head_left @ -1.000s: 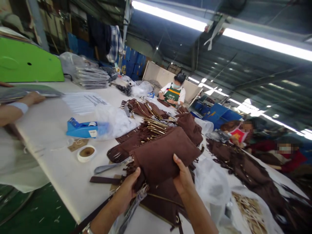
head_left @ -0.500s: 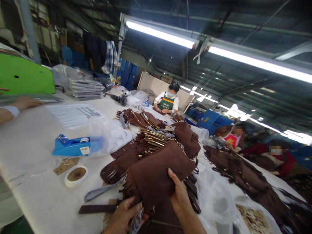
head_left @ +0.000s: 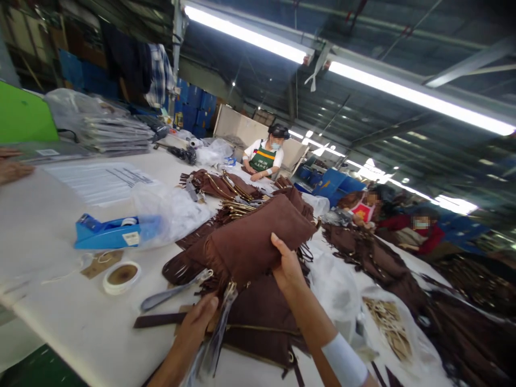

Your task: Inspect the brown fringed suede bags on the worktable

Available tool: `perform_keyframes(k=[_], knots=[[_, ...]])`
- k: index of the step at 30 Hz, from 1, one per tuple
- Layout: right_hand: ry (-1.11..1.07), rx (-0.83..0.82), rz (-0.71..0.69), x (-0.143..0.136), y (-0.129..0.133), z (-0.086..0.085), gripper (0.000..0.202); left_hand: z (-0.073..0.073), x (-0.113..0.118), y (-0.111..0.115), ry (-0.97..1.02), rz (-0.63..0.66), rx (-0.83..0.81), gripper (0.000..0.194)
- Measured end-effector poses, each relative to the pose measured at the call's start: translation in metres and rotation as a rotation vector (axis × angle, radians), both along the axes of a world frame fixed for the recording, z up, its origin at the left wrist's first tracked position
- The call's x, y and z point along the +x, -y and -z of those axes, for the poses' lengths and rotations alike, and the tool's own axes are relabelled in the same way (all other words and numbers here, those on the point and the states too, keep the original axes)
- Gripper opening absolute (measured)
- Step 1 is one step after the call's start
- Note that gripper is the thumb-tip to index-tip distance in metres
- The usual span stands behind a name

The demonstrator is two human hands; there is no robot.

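- Head view, far left: a co-worker's hand (head_left: 12, 171) rests at the edge of the white table (head_left: 52, 279), beside printed sheets (head_left: 100, 183) and a stack of flat grey packets (head_left: 115, 134).
- Nearer along the table lie a blue tape dispenser (head_left: 107, 232), a cardboard tag with string (head_left: 97, 262), a roll of tape (head_left: 120, 276) and a crumpled clear plastic bag (head_left: 169, 207).
- A metal tool with a flat handle (head_left: 173, 289) and a loose brown strap (head_left: 155, 320) lie just left of the work.
- The left hand (head_left: 195, 325) sits low by the bag's bottom edge, fingers curled down near a clear plastic strip (head_left: 215, 336); whether it is pinching that strip or the suede cannot be told.
- The brown fringed suede bag (head_left: 252, 239) is lifted off the pile, tilted, above another bag lying flat (head_left: 262, 322).
- The right hand (head_left: 288, 266) is closed on the bag's lower right edge, thumb on the front face.
- Judged step: the bag is up for handling or checking; any next move would call for a firm hold on both edges so the fringe hangs free.
- Further right lie more brown bags with gold chains (head_left: 237, 193), a plastic bag of pale pieces (head_left: 389, 325), and seated co-workers beyond (head_left: 264, 158).
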State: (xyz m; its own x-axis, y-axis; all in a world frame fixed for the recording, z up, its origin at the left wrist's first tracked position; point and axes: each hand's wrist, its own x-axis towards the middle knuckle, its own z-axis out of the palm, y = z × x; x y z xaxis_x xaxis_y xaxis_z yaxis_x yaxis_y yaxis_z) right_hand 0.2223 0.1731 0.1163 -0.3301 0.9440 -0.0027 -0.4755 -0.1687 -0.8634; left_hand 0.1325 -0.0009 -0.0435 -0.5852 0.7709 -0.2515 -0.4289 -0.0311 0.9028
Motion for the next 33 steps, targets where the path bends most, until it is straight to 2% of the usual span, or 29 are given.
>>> perform_keyframes(k=[6, 14, 23, 33], knots=[[0.022, -0.043, 0.010, -0.004, -0.003, -0.008, 0.057, -0.004, 0.006, 0.003, 0.313, 0.168, 0.033, 0.065], [0.033, -0.030, 0.050, 0.001, -0.008, -0.002, 0.057, -0.011, 0.012, 0.016, 0.325, 0.277, 0.116, 0.051], [0.035, -0.102, 0.056, 0.003, -0.022, 0.009, 0.052, -0.017, 0.011, 0.011, 0.399, 0.236, 0.185, 0.045], [0.052, -0.114, 0.058, 0.003, -0.020, 0.007, 0.044, -0.024, 0.006, 0.013, 0.486, 0.170, 0.179, 0.038]])
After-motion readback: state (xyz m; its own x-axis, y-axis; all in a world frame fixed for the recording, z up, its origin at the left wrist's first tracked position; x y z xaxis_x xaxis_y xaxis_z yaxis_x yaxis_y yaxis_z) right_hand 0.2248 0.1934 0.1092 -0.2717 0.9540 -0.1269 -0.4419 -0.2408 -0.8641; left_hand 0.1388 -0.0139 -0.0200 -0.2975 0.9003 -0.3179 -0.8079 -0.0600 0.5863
